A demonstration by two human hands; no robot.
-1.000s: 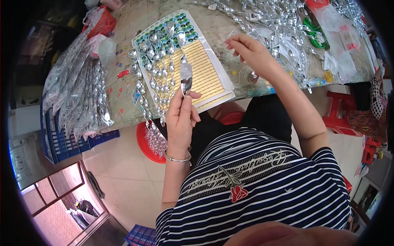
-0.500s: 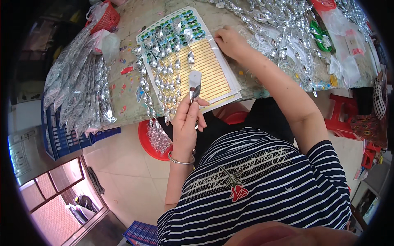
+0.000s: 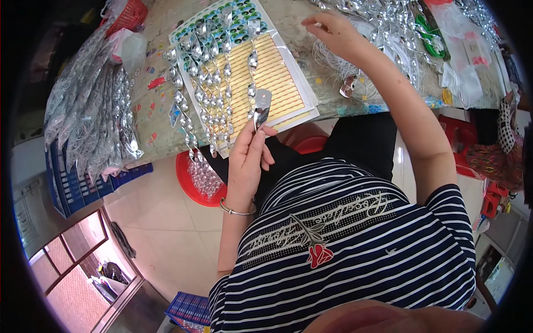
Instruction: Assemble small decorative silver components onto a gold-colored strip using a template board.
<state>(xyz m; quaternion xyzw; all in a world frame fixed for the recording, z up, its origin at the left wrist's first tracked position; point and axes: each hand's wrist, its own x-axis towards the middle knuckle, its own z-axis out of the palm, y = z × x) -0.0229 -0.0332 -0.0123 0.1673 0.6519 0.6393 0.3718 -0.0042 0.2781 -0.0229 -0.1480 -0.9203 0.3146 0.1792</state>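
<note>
My left hand (image 3: 247, 152) pinches the flat rounded end of a shiny silver twisted strip (image 3: 264, 100) between thumb and fingers. The strip's spiral length runs away over the sheets on the table. Beneath it lie a yellow patterned sticker sheet (image 3: 286, 86) and, at its far end, round green-and-blue stickers (image 3: 245, 38). More silver spiral strips (image 3: 216, 105) lie side by side to the left, hanging over the table edge. My right hand (image 3: 340, 38) hovers beyond the sheet's right side, fingers stretched out and holding nothing, beside white strings (image 3: 333, 58) and silver strips.
Bagged silver spirals (image 3: 91, 116) hang over the table's left edge above a blue crate (image 3: 58, 183). A red basket (image 3: 127, 15) stands at the far left. A red basin (image 3: 186, 172) with silver pieces sits below. A green object (image 3: 430, 34) lies far right.
My right hand has left the sheet's right edge and moved right toward the strings, its fingers stretching out. My left hand keeps its pinch on the strip. The whole view has shifted slightly.
</note>
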